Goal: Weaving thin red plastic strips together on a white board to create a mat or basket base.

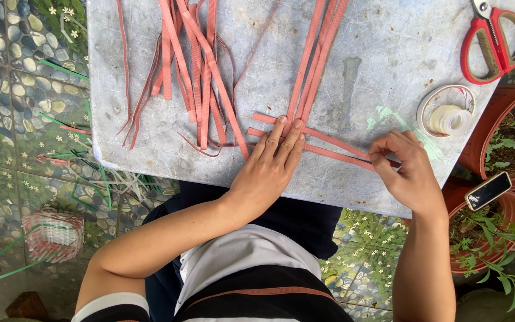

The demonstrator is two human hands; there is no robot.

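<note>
Several salmon-pink strips (pixel 195 71) lie spread over a grey tabletop (pixel 382 53). Three long strips (pixel 317 56) run from the far edge down toward me, and two strips (pixel 335 146) cross them sideways. My left hand (pixel 269 170) lies flat, its fingers pressing down where these strips cross. My right hand (pixel 406 170) pinches the right end of the crosswise strips between thumb and fingers, near the table's right edge.
Red-handled scissors (pixel 496 39) and a roll of clear tape (pixel 448 116) lie at the table's right. Potted plants (pixel 514 137) and a phone (pixel 488 191) stand on the right. A small woven basket (pixel 52 235) and loose green and pink strips (pixel 90 179) lie on the pebble-patterned floor at left.
</note>
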